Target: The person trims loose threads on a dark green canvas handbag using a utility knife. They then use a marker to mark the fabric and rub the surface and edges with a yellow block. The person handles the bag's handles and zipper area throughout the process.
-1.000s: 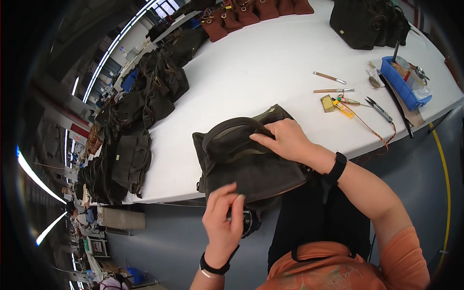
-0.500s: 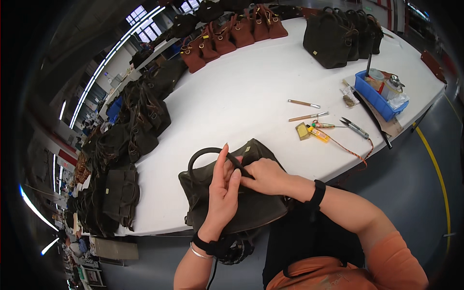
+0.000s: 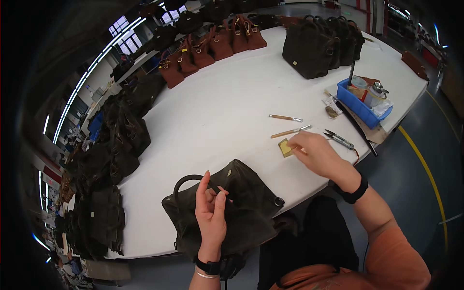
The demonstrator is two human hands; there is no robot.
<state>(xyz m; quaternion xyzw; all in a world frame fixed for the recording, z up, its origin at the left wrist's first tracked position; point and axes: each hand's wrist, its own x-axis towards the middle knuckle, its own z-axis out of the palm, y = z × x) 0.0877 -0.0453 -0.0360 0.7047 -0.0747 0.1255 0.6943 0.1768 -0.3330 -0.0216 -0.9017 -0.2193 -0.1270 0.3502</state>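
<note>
A dark green handbag (image 3: 251, 193) lies at the table's near edge, its rounded handle (image 3: 186, 180) standing up. My left hand (image 3: 211, 212) is closed around this handle, with the index finger and thumb pointing upward. To the right, my right hand (image 3: 316, 153) is over the tools, its fingers bent down and pinched together beside a yellowish block (image 3: 285, 148). What those fingertips hold, if anything, is hidden behind the hand. A pair of thread snips (image 3: 339, 140) lies just right of it. Two wooden-handled tools (image 3: 290, 132) lie beyond the block.
A blue bin (image 3: 362, 108) with jars and a metal-topped bottle stands at the right edge, beside a long dark strip (image 3: 355, 121). Several dark bags (image 3: 309, 50) stand at the far right, reddish-brown bags (image 3: 198, 55) at the far side, more dark bags (image 3: 111, 145) along the left.
My right hand has left the bag's handle and moved right to the tools, covering the yellow lighter and the awl-like tool. My left hand stays at the handle. The whole view has shifted.
</note>
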